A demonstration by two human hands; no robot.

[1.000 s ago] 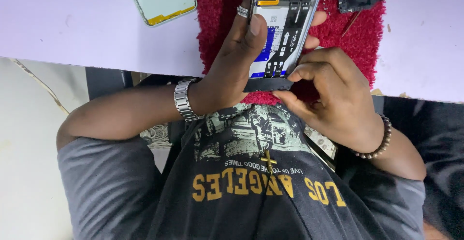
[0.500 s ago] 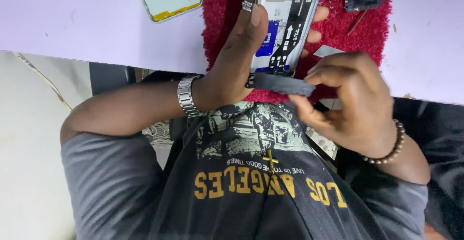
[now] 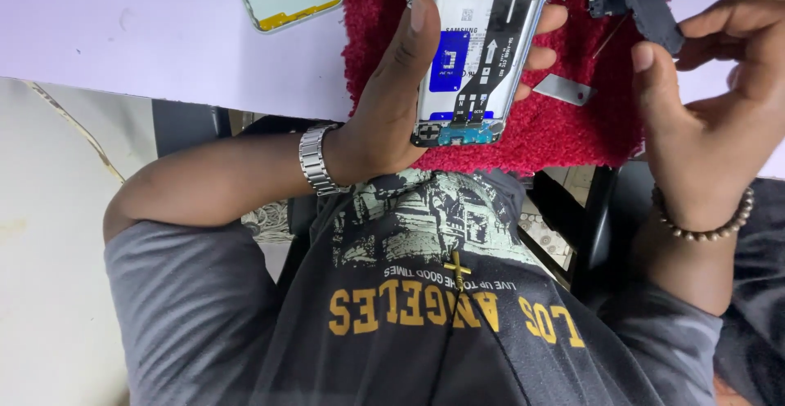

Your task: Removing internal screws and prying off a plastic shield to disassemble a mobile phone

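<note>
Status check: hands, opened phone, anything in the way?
Left hand grips opened phone over red towel. Right hand holds dark plastic strip. Small metal plate lies beside the phone.

The opened phone (image 3: 478, 54) shows a glossy battery face and matt black ribbon strips. Under it lies a rough, fluffy red cloth (image 3: 572, 120) on a smooth, matt table (image 3: 147, 30). The wristwatch (image 3: 315, 159) is shiny metal (its band links gleam).
</note>
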